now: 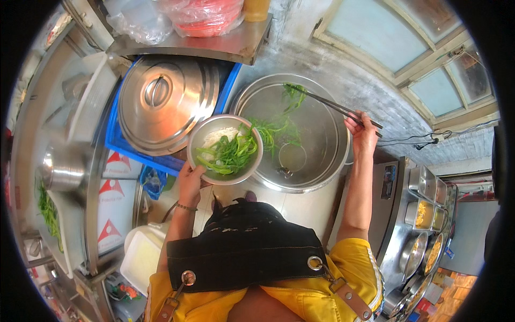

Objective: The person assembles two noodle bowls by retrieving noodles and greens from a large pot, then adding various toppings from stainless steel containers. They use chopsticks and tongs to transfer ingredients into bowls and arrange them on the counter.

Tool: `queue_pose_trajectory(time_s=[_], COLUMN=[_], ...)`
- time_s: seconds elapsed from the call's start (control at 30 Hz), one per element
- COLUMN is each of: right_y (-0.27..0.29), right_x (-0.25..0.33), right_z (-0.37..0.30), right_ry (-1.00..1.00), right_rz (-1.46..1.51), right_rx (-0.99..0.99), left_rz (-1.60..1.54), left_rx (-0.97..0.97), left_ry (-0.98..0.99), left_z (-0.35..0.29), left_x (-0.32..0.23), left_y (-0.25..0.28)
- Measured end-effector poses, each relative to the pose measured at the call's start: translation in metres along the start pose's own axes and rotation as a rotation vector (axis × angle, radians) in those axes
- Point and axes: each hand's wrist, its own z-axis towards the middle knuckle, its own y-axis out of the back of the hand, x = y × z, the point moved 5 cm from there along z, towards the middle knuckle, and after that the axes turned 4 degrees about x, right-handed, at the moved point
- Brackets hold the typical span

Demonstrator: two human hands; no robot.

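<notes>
My left hand [190,186] grips the near left rim of a round metal bowl [228,181]. White noodles [219,135] and long green leafy vegetables [232,154] lie in it. The bowl overlaps the left edge of a big round steel pot [298,189] of cloudy liquid. From the right, my right hand [363,133] holds dark chopsticks [333,103], their tips over the pot's far part on a clump of greens [293,93]. More greens [272,133] trail between there and the bowl; whether they float or hang I cannot tell. A round-rimmed thing [293,157] sits inside the pot.
A steel lid [161,110] rests over a blue crate [119,142] left of the pot. Beyond it, a metal shelf [204,49] carries plastic bags [201,19]. Food pans [422,213] line the counter at right. Greens [49,214] lie in a white tray at far left.
</notes>
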Motion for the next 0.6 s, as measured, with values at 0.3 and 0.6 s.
queue_pose_trajectory(time_s=[0.3, 0.6], right_y=[-0.017, -0.087], right_x=[0.114, 0.102], right_z=[-0.026, -0.082], right_ry=[0.178, 0.153], right_rz=[0.035, -0.223], right_rx=[0.213, 0.379], left_rz=[-0.006, -0.067], left_rx=[0.121, 0.171], left_ry=[-0.074, -0.115], left_z=[0.034, 0.043], left_x=[-0.002, 0.002], left_y=[-0.049, -0.074])
